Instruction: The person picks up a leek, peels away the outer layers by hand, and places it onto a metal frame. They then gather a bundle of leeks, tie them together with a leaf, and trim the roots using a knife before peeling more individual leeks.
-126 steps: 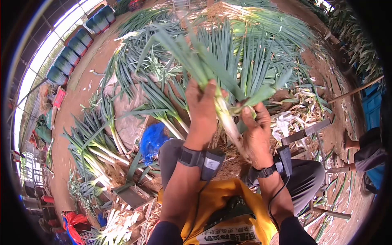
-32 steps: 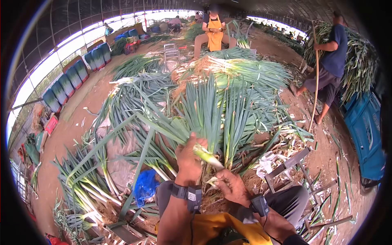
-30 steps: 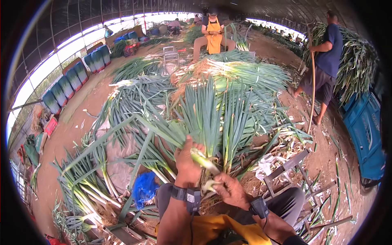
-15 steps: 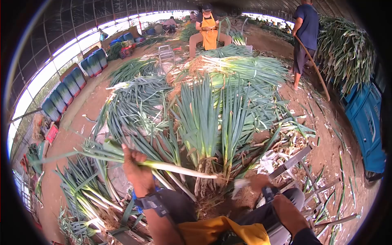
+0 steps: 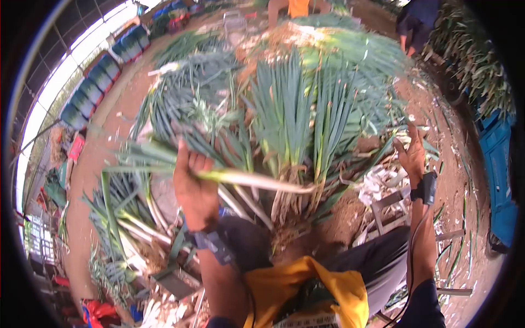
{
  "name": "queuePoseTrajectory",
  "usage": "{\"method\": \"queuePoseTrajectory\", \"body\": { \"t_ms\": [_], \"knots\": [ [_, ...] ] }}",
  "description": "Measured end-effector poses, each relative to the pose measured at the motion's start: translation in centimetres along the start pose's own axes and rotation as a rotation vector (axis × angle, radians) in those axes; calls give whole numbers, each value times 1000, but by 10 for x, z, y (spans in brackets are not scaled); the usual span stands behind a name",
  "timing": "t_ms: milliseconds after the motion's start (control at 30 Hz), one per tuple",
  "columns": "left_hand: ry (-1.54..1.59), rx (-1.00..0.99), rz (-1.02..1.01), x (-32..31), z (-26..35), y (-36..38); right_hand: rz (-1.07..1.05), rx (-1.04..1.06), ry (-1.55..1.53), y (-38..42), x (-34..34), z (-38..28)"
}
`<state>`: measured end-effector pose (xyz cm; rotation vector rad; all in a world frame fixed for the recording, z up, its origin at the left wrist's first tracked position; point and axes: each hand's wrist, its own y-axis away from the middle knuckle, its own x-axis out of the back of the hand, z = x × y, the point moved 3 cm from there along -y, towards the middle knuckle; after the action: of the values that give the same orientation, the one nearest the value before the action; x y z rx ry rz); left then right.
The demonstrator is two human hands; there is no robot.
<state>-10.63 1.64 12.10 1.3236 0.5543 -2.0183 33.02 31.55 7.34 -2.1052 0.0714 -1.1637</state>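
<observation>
My left hand [image 5: 196,188] is closed around a long green onion [image 5: 254,180]. Its white stalk points right across my lap, while the green leaves trail off to the left. My right hand [image 5: 413,153] is held out to the right, fingers apart and holding nothing, above a heap of pale peelings [image 5: 377,185]. In front of me, a cluster of green onions [image 5: 281,109] stands upright with roots down, and the held stalk's tip crosses in front of their bases. More loose green onions [image 5: 128,218] lie to my left.
A metal frame [image 5: 391,201] stands by my right knee. Large piles of green onions [image 5: 191,87] cover the ground ahead. Wrapped bundles [image 5: 90,90] line the left wall. A blue vehicle [image 5: 499,180] loaded with leaves stands at right. Two people are at the far side.
My right hand has moved up and right from beside the stalk's root end, and its fingers are now spread. My left hand still holds the green onion. The view has tipped downward.
</observation>
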Motion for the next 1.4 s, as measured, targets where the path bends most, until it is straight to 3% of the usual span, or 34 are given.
{"method": "queuePoseTrajectory", "body": {
  "t_ms": [33,67,100,133,200,267,333,433,700,1033,1200,1300,1400],
  "knots": [
    [24,-4,24,1,-5,-1,-155,-204,-481,17,-13,-18],
    [49,17,-3,-4,-10,2,-303,-206,-612,32,-22,-41],
    [87,59,-23,-2,-15,0,-453,-80,-759,44,-16,-90],
    [127,103,-53,-1,-19,-1,-564,-98,-745,65,-25,-109],
    [86,135,-86,-8,-26,3,-653,-26,-849,94,-33,-154],
    [74,179,-80,-13,-33,7,-532,166,-1089,110,-51,-183],
    [71,242,-128,-15,-38,8,-677,68,-954,100,-34,-226],
    [58,286,-140,-18,-41,9,-693,135,-909,105,-33,-242],
    [102,288,-155,-14,-35,7,-427,88,-772,135,-22,-220],
    [262,344,-94,-4,-38,3,-310,51,-690,137,-5,-229],
    [221,329,-25,-5,-41,5,-250,115,-661,141,-4,-224],
    [190,294,-42,-2,-43,5,-320,58,-657,143,-2,-222],
    [137,234,-54,-7,-44,8,-276,154,-707,150,-6,-215]
  ]
}}
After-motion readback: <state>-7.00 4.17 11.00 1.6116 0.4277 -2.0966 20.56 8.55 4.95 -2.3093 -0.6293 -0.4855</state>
